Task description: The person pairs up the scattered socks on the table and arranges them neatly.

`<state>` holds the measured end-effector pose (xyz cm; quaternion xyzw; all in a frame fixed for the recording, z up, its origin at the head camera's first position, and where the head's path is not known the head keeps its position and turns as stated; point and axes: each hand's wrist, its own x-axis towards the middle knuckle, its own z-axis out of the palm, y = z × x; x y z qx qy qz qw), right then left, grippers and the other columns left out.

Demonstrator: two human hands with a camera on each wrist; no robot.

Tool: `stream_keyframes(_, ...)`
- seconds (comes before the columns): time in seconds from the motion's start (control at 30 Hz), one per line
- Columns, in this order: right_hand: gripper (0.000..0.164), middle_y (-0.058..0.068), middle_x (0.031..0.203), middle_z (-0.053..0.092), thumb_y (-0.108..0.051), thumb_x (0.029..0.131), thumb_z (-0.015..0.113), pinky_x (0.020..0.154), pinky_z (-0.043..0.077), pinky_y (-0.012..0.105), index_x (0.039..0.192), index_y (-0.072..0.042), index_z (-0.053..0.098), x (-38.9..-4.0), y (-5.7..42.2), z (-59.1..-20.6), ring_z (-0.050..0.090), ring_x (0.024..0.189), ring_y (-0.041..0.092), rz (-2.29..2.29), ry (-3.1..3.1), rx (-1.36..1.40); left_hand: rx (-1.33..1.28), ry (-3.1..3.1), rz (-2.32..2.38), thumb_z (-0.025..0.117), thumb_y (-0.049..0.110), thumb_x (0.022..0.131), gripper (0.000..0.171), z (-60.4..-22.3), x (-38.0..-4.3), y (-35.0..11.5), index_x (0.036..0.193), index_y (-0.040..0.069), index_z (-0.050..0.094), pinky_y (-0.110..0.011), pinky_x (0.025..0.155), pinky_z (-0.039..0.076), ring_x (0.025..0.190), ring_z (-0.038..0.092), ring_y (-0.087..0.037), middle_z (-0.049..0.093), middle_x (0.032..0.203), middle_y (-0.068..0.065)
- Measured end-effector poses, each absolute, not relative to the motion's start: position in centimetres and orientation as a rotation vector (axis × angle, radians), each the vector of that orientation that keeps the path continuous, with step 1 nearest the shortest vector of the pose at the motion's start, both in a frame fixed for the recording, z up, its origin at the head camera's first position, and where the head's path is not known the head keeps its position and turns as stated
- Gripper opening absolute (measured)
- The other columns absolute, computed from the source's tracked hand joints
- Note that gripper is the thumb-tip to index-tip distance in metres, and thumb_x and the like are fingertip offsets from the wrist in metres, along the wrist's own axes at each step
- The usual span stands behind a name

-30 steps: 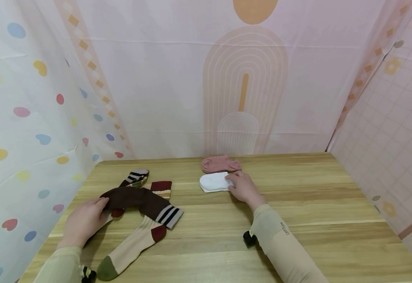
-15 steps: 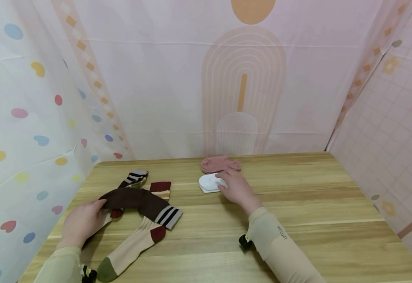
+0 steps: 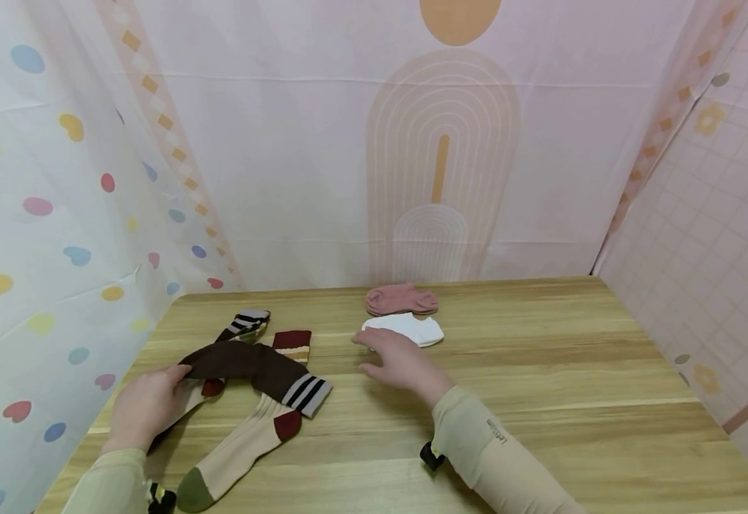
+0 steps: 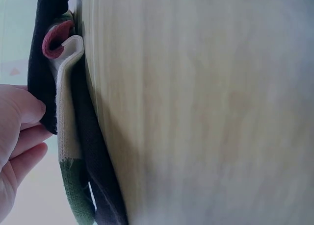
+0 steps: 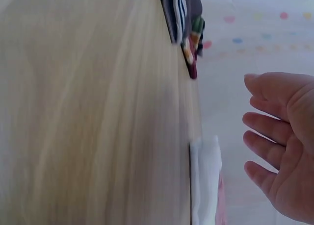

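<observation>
My left hand [image 3: 145, 408] pinches the toe end of a dark brown sock [image 3: 229, 359] between thumb and fingers; its striped cuff lies to the right. Under it are a cream sock [image 3: 242, 446] with maroon heel and green toe, and another cream sock [image 4: 68, 112], partly hidden. A second brown sock's striped cuff [image 3: 250, 321] shows behind. In the head view my right hand [image 3: 402, 360], fingers loosely spread and holding nothing, is in front of the white ankle socks [image 3: 412, 328], hiding part of them. The right wrist view shows this hand [image 5: 287, 137] apart from the white socks.
A folded pair of pink ankle socks [image 3: 402, 298] lies just behind the white ones, near the back edge of the wooden table [image 3: 541, 371]. Patterned curtains [image 3: 297, 157] hang behind and at both sides.
My right hand has let go of the white socks and moved left and toward me, uncovering their right end. The left hand keeps its pinch on the brown sock, nearly still.
</observation>
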<state>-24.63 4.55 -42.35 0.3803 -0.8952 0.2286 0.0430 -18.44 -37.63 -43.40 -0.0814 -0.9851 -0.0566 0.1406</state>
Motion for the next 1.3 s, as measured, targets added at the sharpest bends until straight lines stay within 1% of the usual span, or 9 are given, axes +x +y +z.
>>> stream_keyframes(0.2, 0.053, 0.007, 0.144, 0.053, -0.026, 0.095, 0.069, 0.113, 0.030, 0.033, 0.141, -0.006, 0.053, -23.8, 3.0, -42.4, 0.045, 0.135, 0.022, 0.619, -2.780, 1.214, -0.231, -2.848, -0.165, 0.065, -0.004, 0.085, 0.025, -43.4, -18.5, -37.7, 0.110, -0.006, 0.069, -0.060, 0.067, 0.050, 0.079, 0.063, -0.047, 0.067, 0.098, -0.029)
stream_keyframes(0.37, 0.057, 0.006, 0.147, 0.049, -0.031, 0.095, 0.068, 0.114, 0.027, 0.031, 0.144, -0.009, 0.051, -23.1, 1.6, -42.7, 0.043, 0.137, 0.020, 0.521, -2.813, 1.253, -0.238, -2.836, -0.162, 0.065, -0.005, 0.084, 0.025, -43.5, -18.5, -37.7, 0.108, -0.007, 0.069, -0.059, 0.067, 0.050, 0.078, 0.064, -0.047, 0.067, 0.096, -0.029)
stream_keyframes(0.53, 0.056, 0.004, 0.145, 0.052, -0.031, 0.093, 0.070, 0.113, 0.030, 0.029, 0.142, -0.010, 0.054, -22.5, 0.2, -42.8, 0.045, 0.135, 0.019, 0.444, -2.771, 1.307, -0.251, -2.819, -0.160, 0.067, -0.004, 0.083, 0.023, -43.4, -18.4, -37.6, 0.106, -0.007, 0.070, -0.060, 0.068, 0.050, 0.079, 0.064, -0.048, 0.067, 0.096, -0.029)
stream_keyframes(0.73, 0.052, -0.001, 0.141, 0.055, -0.034, 0.092, 0.072, 0.112, 0.029, 0.026, 0.139, -0.015, 0.059, -22.0, -1.2, -42.5, 0.047, 0.133, 0.013, 0.304, -2.701, 1.368, -0.233, -2.847, -0.164, 0.067, -0.004, 0.084, 0.024, -43.1, -18.4, -37.5, 0.107, -0.007, 0.069, -0.060, 0.068, 0.050, 0.079, 0.064, -0.048, 0.067, 0.097, -0.029)
stream_keyframes(0.93, 0.054, -0.001, 0.144, 0.053, -0.036, 0.093, 0.070, 0.113, 0.030, 0.030, 0.140, -0.016, 0.057, -21.5, -2.3, -42.8, 0.045, 0.135, 0.015, 0.202, -2.668, 1.471, -0.221, -2.868, -0.163, 0.067, -0.003, 0.084, 0.024, -42.9, -18.3, -37.4, 0.108, -0.007, 0.069, -0.059, 0.067, 0.051, 0.078, 0.064, -0.047, 0.067, 0.097, -0.029)
stream_keyframes(1.03, 0.054, -0.001, 0.144, 0.053, -0.037, 0.093, 0.070, 0.112, 0.031, 0.027, 0.141, -0.015, 0.056, -21.3, -2.6, -43.1, 0.046, 0.134, 0.015, 0.157, -2.641, 1.526, -0.211, -2.879, -0.164, 0.067, -0.003, 0.084, 0.024, -42.8, -18.3, -37.4, 0.108, -0.006, 0.070, -0.059, 0.066, 0.051, 0.077, 0.064, -0.046, 0.067, 0.096, -0.029)
stream_keyframes(1.17, 0.053, -0.002, 0.141, 0.055, -0.036, 0.092, 0.070, 0.109, 0.033, 0.022, 0.139, -0.016, 0.058, -21.1, -3.1, -43.6, 0.048, 0.131, 0.011, 0.107, -2.618, 1.562, -0.204, -2.889, -0.166, 0.066, -0.004, 0.085, 0.024, -42.7, -18.3, -37.3, 0.108, -0.006, 0.070, -0.058, 0.065, 0.051, 0.076, 0.064, -0.045, 0.067, 0.095, -0.028)
stream_keyframes(1.3, 0.051, -0.002, 0.139, 0.055, -0.036, 0.092, 0.070, 0.107, 0.035, 0.022, 0.139, -0.018, 0.058, -21.1, -3.6, -44.0, 0.049, 0.128, 0.011, 0.072, -2.648, 1.556, -0.212, -2.888, -0.165, 0.065, -0.004, 0.085, 0.024, -42.7, -18.3, -37.4, 0.108, -0.006, 0.070, -0.058, 0.065, 0.051, 0.076, 0.064, -0.045, 0.068, 0.095, -0.028)
